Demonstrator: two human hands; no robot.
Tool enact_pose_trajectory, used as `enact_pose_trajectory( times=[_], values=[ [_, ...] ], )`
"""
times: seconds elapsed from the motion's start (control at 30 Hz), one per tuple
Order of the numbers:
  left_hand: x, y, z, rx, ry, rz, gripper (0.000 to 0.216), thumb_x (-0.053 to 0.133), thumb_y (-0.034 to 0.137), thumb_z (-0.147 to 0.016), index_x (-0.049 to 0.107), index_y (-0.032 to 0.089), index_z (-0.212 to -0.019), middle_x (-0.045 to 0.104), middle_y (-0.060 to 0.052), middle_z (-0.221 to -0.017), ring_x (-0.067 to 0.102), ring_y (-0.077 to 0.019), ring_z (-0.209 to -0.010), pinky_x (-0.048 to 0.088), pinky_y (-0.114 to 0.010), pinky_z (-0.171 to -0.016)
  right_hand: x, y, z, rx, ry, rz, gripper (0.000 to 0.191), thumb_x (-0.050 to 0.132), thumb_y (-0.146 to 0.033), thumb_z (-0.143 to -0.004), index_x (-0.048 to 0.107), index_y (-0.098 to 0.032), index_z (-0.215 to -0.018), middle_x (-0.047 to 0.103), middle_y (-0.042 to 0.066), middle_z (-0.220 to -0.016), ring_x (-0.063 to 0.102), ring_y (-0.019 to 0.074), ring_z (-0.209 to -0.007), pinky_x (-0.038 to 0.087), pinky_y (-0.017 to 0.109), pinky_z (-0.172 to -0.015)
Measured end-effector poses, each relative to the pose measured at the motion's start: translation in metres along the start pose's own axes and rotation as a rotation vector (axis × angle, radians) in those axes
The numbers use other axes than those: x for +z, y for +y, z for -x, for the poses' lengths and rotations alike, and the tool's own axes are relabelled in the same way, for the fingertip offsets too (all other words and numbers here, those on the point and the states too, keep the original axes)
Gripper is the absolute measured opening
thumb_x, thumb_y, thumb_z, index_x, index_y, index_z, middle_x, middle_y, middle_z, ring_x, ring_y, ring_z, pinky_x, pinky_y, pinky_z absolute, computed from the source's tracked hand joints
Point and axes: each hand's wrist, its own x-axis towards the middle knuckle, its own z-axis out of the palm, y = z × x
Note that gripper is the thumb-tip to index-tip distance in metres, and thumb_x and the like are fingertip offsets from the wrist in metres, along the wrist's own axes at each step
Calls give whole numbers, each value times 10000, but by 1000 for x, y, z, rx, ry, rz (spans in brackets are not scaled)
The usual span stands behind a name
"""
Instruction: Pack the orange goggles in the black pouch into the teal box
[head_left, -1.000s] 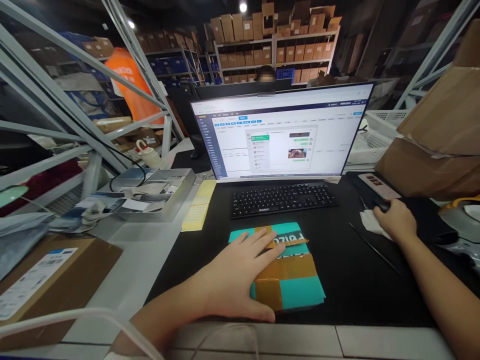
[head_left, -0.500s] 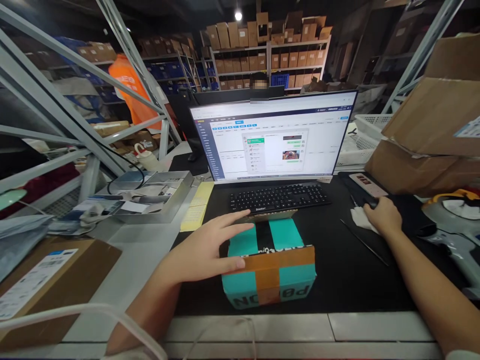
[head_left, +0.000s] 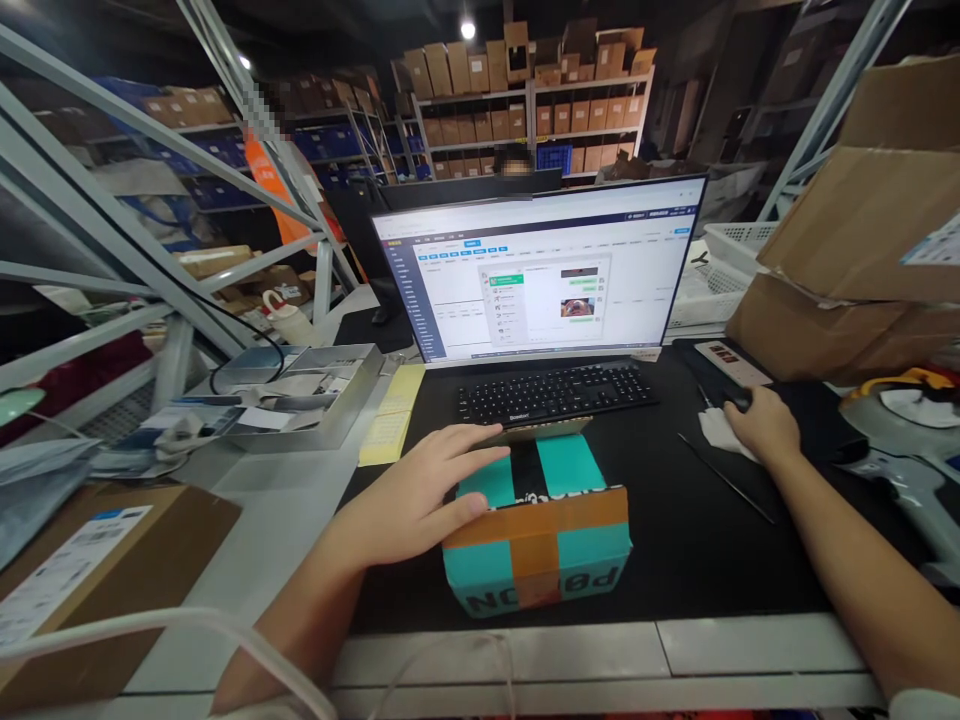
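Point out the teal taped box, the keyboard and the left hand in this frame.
teal taped box (head_left: 559,560), head view, on its near side face.
keyboard (head_left: 555,392), head view, on the middle key rows.
left hand (head_left: 409,497), head view, on the back of the hand.

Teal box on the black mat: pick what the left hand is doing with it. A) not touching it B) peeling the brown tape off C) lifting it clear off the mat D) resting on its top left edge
D: the left hand lies flat on the top left edge of the teal box, which sits on the black mat.
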Motion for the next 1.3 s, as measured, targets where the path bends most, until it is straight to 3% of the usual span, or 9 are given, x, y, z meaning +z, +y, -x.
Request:
enact_pose_trajectory(
  times=[0.17,0.6,0.83,1.03,1.3],
  values=[
    [2,4,-2,10,17,-22,480,403,467,-1122,560,323,-1553,451,-53,-1695,430,-302,-1548,394,-551,-1286,2,2,-3,-38,-26,-4,571,538,-464,-960,612,-112,-1403,673,212,-1403,648,352,-1259,506,428,-1027],
    [3,5,-4,-8,-8,24,483,453,456,-1104,569,300,-1546,442,-91,-1683,439,-323,-1538,416,-553,-1274,1,-1,1,-25,4,-7,560,504,-458,-980,610,-116,-1410,654,215,-1433,635,357,-1266,499,440,-1018],
    [4,4,-5,-11,-1,30,485,453,458,-1102,571,303,-1546,446,-93,-1678,448,-328,-1532,416,-548,-1277,4,2,1,-50,85,-68,607,511,-459,-970,581,-94,-1450,637,238,-1441,613,362,-1275,482,453,-1047],
    [5,2,-5,-19,-12,38,486,448,464,-1106,553,321,-1558,425,-82,-1691,428,-318,-1546,407,-535,-1282,5,3,-2,-94,-2,-68,597,507,-468,-958,608,-111,-1426,642,209,-1461,604,343,-1309,472,430,-1086],
    [5,1,-7,-19,-12,41,484,456,466,-1104,567,305,-1547,434,-93,-1683,429,-321,-1546,402,-541,-1284,5,3,-3,-132,-13,-53,578,502,-472,-954,644,-150,-1413,643,165,-1498,612,339,-1339,493,440,-1102]
  ],
)
